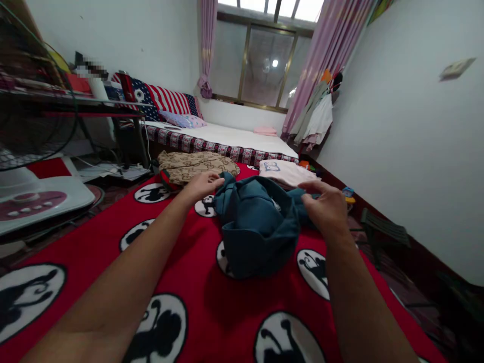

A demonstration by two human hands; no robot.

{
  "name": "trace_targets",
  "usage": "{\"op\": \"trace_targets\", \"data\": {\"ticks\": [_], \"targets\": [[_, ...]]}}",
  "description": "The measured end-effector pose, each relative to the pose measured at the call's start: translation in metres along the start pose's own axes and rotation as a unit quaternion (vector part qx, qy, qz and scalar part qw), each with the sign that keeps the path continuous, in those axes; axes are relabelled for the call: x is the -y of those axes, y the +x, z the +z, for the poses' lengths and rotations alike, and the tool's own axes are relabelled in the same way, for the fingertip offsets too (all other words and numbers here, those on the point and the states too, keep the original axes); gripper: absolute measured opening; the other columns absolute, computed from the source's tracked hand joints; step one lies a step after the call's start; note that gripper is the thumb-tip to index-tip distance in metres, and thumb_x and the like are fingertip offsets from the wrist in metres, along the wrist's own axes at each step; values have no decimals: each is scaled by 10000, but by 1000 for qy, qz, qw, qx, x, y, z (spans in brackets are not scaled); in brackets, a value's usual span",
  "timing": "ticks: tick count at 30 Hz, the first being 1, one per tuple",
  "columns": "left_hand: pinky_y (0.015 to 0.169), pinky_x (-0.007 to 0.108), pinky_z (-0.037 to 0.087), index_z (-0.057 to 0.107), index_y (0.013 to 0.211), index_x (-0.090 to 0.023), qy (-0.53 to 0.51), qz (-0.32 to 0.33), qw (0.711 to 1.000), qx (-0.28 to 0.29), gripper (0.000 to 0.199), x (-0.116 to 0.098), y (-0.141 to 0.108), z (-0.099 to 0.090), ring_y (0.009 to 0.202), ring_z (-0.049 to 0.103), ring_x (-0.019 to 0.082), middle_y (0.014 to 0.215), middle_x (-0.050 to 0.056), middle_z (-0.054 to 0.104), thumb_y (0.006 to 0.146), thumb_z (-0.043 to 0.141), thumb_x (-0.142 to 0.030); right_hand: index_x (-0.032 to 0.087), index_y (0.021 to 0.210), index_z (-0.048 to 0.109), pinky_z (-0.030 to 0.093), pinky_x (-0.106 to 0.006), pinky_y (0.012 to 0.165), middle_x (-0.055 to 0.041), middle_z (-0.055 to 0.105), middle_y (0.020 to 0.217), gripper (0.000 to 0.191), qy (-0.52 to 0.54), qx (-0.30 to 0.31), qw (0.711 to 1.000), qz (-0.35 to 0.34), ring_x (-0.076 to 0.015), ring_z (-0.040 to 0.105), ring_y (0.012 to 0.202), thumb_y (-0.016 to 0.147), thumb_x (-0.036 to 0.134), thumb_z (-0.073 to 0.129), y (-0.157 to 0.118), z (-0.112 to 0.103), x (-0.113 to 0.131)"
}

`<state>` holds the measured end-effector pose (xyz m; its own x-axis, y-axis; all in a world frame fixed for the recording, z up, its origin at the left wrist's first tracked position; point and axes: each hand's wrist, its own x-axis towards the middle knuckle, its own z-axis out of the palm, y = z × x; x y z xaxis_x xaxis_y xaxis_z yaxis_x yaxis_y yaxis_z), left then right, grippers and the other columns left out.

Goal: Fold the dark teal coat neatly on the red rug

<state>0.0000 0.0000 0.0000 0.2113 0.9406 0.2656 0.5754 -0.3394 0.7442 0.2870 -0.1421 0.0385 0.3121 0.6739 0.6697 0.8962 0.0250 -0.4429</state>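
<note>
1. I see blue-green clothing [260,247] bunched up on the red blanket [219,322].
2. The left hand [202,186] pinches one side.
3. The right hand [328,205] pinches the other side.
4. Brown cloth [198,166] and pale cloth [288,172] lie at the blanket's far end.

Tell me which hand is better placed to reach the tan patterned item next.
Probably your left hand: it appears nearer the tan patterned item, while your right hand is across the teal garment.

Purple curtains [315,65] flanking window [266,68]. Fan base [73,189] left, dark stool [385,228] right.
</note>
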Motion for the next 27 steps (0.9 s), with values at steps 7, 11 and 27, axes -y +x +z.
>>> {"op": "trace_targets", "data": {"ticks": [7, 11, 27], "targets": [[505, 297, 513, 624, 1157, -166, 48, -109, 982, 150, 767, -7, -16, 30, 685, 687, 275, 1001, 162, 693, 763, 436, -796, 225, 1346, 536, 476, -431, 922, -127, 676, 1189, 724, 70, 225, 972, 8, -305, 642, 1043, 726, 564, 695, -16, 44, -4], [583, 336, 550, 476, 1349, -271, -75, -128, 969, 196, 734, -18, -20, 37, 853, 681, 288, 1264, 132, 616, 816, 384, -767, 213, 1295, 562, 456, -428, 968, -101, 662, 1225, 699, 185, 333, 924, -15, -305, 610, 1109, 681, 478, 765, -29, 60, 5], [813, 328, 542, 476, 1373, -219, -66, -80, 976, 192, 864, 4, -12, 0, 1149, 603, 329, 1416, 144, 519, 656, 705, -645, 209, 1238, 623, 302, -490, 1127, -130, 579, 1335, 525, 191, 224, 954, -59, -304, 464, 1304, 742, 347, 727, -48, 71, 32]]}}
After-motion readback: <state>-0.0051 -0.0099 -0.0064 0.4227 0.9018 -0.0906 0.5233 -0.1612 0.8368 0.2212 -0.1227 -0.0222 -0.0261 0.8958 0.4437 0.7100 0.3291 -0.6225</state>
